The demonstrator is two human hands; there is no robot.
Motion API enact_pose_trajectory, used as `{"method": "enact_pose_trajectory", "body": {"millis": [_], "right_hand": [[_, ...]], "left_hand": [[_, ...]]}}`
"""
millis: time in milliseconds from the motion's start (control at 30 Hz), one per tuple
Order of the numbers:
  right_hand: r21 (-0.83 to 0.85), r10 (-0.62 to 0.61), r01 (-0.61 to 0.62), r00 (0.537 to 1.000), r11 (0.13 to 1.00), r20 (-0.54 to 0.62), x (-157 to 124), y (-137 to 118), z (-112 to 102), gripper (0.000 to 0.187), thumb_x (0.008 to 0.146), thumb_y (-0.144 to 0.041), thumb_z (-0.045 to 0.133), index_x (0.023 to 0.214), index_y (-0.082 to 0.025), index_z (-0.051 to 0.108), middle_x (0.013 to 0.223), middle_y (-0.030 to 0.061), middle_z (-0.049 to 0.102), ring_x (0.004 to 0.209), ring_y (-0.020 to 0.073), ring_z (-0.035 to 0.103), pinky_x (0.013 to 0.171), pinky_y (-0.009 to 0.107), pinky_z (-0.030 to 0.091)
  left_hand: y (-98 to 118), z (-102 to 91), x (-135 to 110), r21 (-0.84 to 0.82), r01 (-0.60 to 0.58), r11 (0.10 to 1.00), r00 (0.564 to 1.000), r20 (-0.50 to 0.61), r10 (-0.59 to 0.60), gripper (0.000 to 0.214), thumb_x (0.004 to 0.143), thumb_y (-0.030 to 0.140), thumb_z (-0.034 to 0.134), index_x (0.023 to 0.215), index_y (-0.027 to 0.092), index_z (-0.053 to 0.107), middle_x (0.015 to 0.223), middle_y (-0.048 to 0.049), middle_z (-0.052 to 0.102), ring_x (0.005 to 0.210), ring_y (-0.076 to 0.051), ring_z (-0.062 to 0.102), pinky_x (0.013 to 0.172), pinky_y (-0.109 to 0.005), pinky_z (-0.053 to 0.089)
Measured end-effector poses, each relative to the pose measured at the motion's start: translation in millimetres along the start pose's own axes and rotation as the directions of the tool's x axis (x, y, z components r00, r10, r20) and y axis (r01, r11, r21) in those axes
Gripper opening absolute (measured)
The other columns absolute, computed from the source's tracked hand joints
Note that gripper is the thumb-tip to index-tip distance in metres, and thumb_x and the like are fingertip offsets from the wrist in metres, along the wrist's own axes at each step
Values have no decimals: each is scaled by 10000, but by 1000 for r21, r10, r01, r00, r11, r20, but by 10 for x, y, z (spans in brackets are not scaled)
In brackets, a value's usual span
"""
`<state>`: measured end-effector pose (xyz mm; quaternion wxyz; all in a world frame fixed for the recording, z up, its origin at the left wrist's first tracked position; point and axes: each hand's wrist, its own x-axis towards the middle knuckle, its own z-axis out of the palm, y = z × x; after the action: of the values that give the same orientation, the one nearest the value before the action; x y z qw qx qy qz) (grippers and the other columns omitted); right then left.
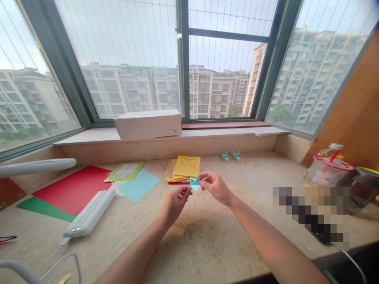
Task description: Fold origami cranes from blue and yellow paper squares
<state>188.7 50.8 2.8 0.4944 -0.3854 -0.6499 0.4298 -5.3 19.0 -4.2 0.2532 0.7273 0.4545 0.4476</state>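
Observation:
A small light-blue origami crane (194,183) is held up between my two hands over the stone counter. My left hand (177,199) pinches its left end, fingers curled in. From the other side my right hand (215,186) grips the upper right part between thumb and forefinger. Just behind the crane lies a stack of yellow paper packets (186,165), with purple and red edges showing beneath. Two more blue paper cranes (225,156) stand at the back of the counter, right of the stack.
Red paper (77,189), green paper (44,209) and a light-blue square sheet (139,185) lie left. A white power bank (89,215) with a cable rests nearby. A white box (148,124) sits on the sill. At right stand a cup with straw (330,171) and a dark container (365,189).

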Motion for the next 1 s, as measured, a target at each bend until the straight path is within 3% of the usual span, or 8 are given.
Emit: {"method": "enact_pose_trajectory", "body": {"millis": [67, 133, 300, 400, 567, 667, 767, 1000], "right_hand": [[-191, -33, 34, 999, 981, 5, 63, 45, -123, 247, 817, -372, 643, 961, -173, 668, 693, 11, 683, 614, 149, 618, 600, 270, 484], [-474, -102, 66, 993, 878, -51, 215, 92, -367, 229, 840, -361, 603, 973, -187, 671, 766, 22, 710, 643, 149, 630, 613, 264, 494], [-656, -125, 1, 982, 755, -143, 903, 233, -1155, 246, 840, -241, 554, 1048, -167, 663, 902, 66, 726, 797, 184, 659, 757, 306, 500], [-741, -58, -24, 995, 672, -85, 1319, 371, -1407, 164, 836, -189, 566, 939, -176, 694, 871, 51, 737, 813, 181, 671, 758, 277, 495], [-855, 103, -23, 994, 517, 36, 1834, 594, -1505, 85, 859, -207, 642, 910, -184, 706, 935, 55, 728, 895, 196, 667, 817, 276, 503], [-900, 195, -11, 977, 436, 83, 2034, 702, -1549, 240, 949, -320, 575, 1144, -188, 622, 1191, 78, 626, 1006, 209, 630, 870, 385, 537], [-931, 265, 3, 958, 364, 107, 2121, 806, -1590, 284, 960, -333, 559, 1206, -192, 584, 1251, 85, 587, 1036, 217, 618, 875, 416, 542], [-974, 321, 44, 940, 224, 116, 2081, 845, -1658, 225, 944, -331, 581, 1128, -216, 640, 1202, 79, 634, 1034, 213, 627, 900, 389, 518]], "left_hand": [[-4, -6, -3, 91, -8, 996, 1000, 5, 7, 264, 918, 363, 518, 880, 180, 705, 757, -18, 744, 577, -132, 634, 574, -219, 467], [-13, -14, -12, 169, -15, 985, 1000, 2, 14, 298, 939, 366, 482, 835, 182, 691, 726, -15, 738, 575, -137, 637, 568, -218, 460], [0, -23, -73, 366, -161, 917, 986, 103, 132, 332, 961, 297, 433, 723, 194, 640, 652, -5, 693, 572, -132, 626, 566, -206, 433], [30, -18, -114, 448, -234, 863, 972, 126, 198, 326, 959, 253, 426, 686, 194, 593, 600, 2, 644, 545, -129, 602, 538, -207, 400], [58, -26, -150, 473, -302, 827, 953, 140, 268, 289, 966, 216, 423, 714, 196, 564, 606, 15, 619, 555, -118, 589, 557, -206, 396], [62, -35, -153, 479, -319, 818, 948, 145, 285, 279, 964, 205, 433, 709, 199, 545, 596, 23, 608, 546, -115, 575, 553, -208, 390], [59, -39, -152, 479, -327, 815, 945, 147, 293, 280, 961, 201, 444, 695, 198, 530, 586, 28, 599, 533, -112, 564, 545, -211, 386], [42, -38, -173, 466, -344, 815, 939, 152, 309, 246, 951, 203, 475, 714, 206, 539, 589, 38, 604, 538, -114, 577, 548, -216, 403]]}}
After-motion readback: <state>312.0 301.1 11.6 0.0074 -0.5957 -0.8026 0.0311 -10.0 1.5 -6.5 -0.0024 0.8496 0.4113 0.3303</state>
